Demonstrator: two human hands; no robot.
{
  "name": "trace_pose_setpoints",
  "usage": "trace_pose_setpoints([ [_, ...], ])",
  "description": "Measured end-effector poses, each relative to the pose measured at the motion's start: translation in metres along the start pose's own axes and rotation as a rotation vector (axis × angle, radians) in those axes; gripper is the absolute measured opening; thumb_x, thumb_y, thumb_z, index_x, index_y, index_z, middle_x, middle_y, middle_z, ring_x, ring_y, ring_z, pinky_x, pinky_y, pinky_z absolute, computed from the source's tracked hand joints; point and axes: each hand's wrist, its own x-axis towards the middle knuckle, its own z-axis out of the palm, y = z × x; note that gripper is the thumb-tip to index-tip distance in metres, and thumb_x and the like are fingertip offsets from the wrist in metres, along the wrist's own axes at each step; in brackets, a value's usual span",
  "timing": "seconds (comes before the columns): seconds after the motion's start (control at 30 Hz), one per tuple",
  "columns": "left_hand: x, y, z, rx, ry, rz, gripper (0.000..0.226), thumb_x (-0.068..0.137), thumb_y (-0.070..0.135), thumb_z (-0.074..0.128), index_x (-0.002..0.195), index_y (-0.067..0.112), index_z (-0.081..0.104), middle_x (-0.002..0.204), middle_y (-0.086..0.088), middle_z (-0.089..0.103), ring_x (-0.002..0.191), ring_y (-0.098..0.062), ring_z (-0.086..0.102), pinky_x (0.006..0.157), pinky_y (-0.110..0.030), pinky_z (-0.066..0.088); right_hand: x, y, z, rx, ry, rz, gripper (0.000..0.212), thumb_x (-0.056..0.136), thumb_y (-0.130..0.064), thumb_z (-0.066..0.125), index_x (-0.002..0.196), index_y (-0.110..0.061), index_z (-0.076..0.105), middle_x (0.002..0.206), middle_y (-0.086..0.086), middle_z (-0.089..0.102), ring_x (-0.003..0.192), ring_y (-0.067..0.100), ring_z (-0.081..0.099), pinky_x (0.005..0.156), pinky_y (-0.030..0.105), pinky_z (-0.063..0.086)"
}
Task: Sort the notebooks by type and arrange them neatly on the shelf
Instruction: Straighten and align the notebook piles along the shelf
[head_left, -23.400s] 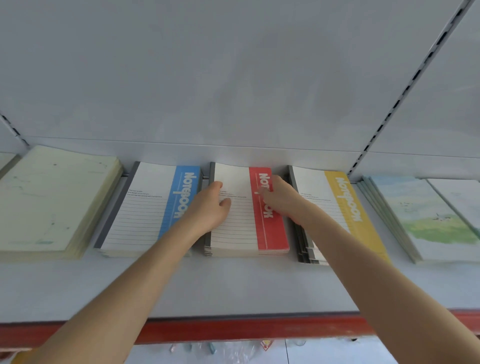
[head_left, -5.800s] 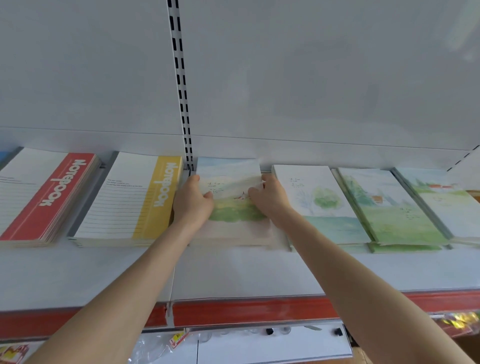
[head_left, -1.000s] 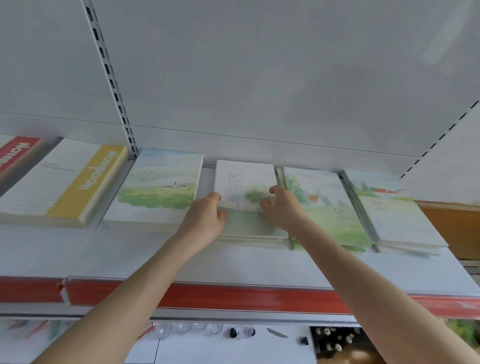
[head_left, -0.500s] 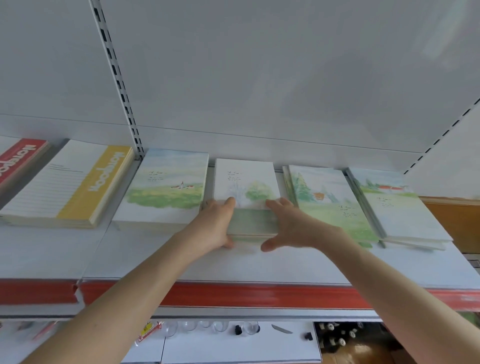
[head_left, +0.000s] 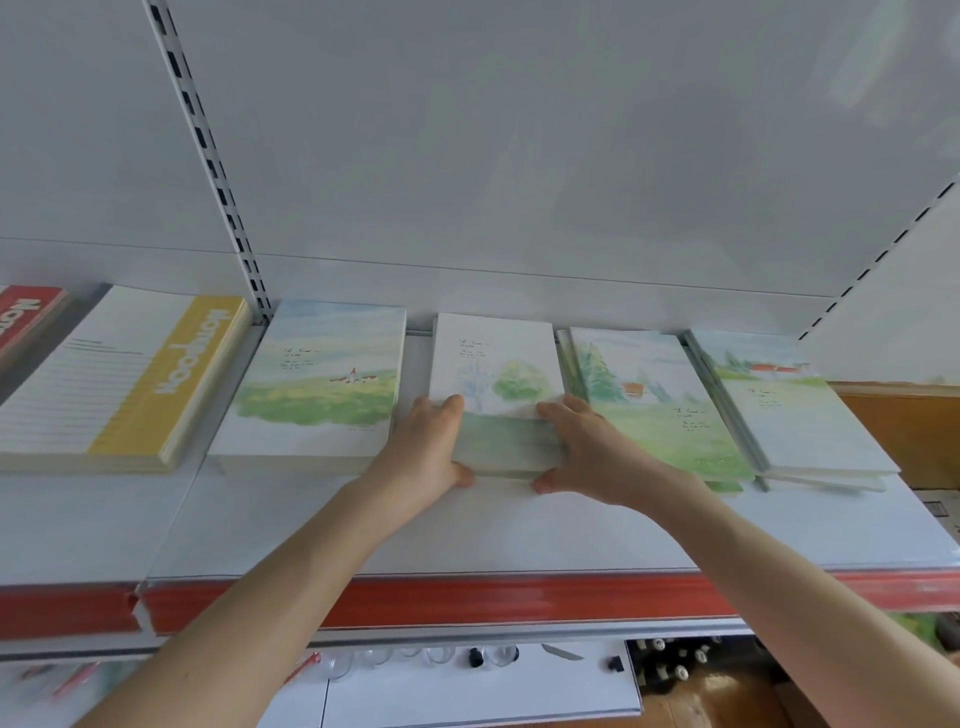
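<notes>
– Two hands are in view; what are they doing?

– Left hand (head_left: 426, 447) and right hand (head_left: 587, 447) clasp the near corners of the tree-cover stack (head_left: 496, 364), one on each side. Their fingers run along its side edges, fingertips reach the top cover, and the thumbs hook round the near edge. The stack lies flat between the palms on the shelf (head_left: 467, 530).

– And outward from each hand?

– Just beyond the left hand lies the village-cover stack (head_left: 317, 384), across a narrow gap. Further that way are the yellow notebooks (head_left: 130, 374). Close against the right hand's outer side is the conifer-cover stack (head_left: 654, 410), whose lower books poke out of line.

– How should this squaring-up go?

– Likely best with equal pressure from both palms, so the covers line up rather than skew. Then tap the near edge flush and keep the stack parallel to its neighbours. The right hand could easily nudge the conifer-cover stack, which looks loose.

– What has changed?

– A second ago both hands lay further back on the cover, fingertips beside the painted tree. They have since slid to the near corners, thumbs dropping to the front edge. About six seconds ago they were handling the village-cover stack instead.
</notes>
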Motion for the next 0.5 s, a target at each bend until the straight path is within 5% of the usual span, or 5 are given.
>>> trace_pose_setpoints([
  [0.17, -0.0025, 0.0, 0.0027, -0.015, 0.015, -0.037, 0.068, 0.077, 0.021, 0.074, 0.13, 0.006, 0.035, 0.121, -0.017, 0.041, 0.116, -0.031, 0.041, 0.092, -0.033, 0.036, -0.0005, -0.0016, -0.0033, 0.051, 0.007, 0.056, 0.08, 0.072, -0.023, 0.077, 0.138, -0.018, 0.032, 0.135, 0.0, 0.034, 0.109, 0.019, 0.043, 0.077, 0.025, 0.045],
  [0.27, -0.0061, -0.001, 0.0012, -0.046, 0.008, -0.032, 0.064, 0.078, 0.017, 0.072, 0.13, 0.003, 0.036, 0.116, -0.016, 0.046, 0.107, -0.028, 0.046, 0.089, -0.032, 0.039, -0.0045, -0.0024, -0.0035, 0.03, -0.024, 0.067, 0.08, 0.074, -0.022, 0.076, 0.139, -0.015, 0.03, 0.136, 0.004, 0.036, 0.112, 0.021, 0.044, 0.086, 0.029, 0.043],
  [0.4, -0.0058, -0.0025, 0.0005, -0.039, 0.051, -0.019, 0.046, 0.081, 0.012, 0.068, 0.119, -0.001, 0.045, 0.096, -0.012, 0.048, 0.085, -0.019, 0.042, 0.081, -0.035, 0.042, -0.0034, -0.0017, -0.0081, 0.04, -0.021, 0.075, 0.063, 0.077, -0.014, 0.072, 0.13, -0.013, 0.039, 0.117, 0.008, 0.049, 0.065, 0.011, 0.047, 0.05, 0.022, 0.042],
  [0.5, -0.0062, -0.0019, 0.001, -0.035, 0.066, -0.018, 0.043, 0.082, 0.011, 0.067, 0.117, -0.001, 0.046, 0.092, -0.008, 0.042, 0.083, -0.019, 0.041, 0.081, -0.035, 0.042, -0.0015, -0.0014, -0.0095, 0.063, 0.004, 0.098, 0.069, 0.075, -0.013, 0.074, 0.133, -0.016, 0.037, 0.11, 0.004, 0.046, 0.058, 0.009, 0.042, 0.043, 0.019, 0.037],
])
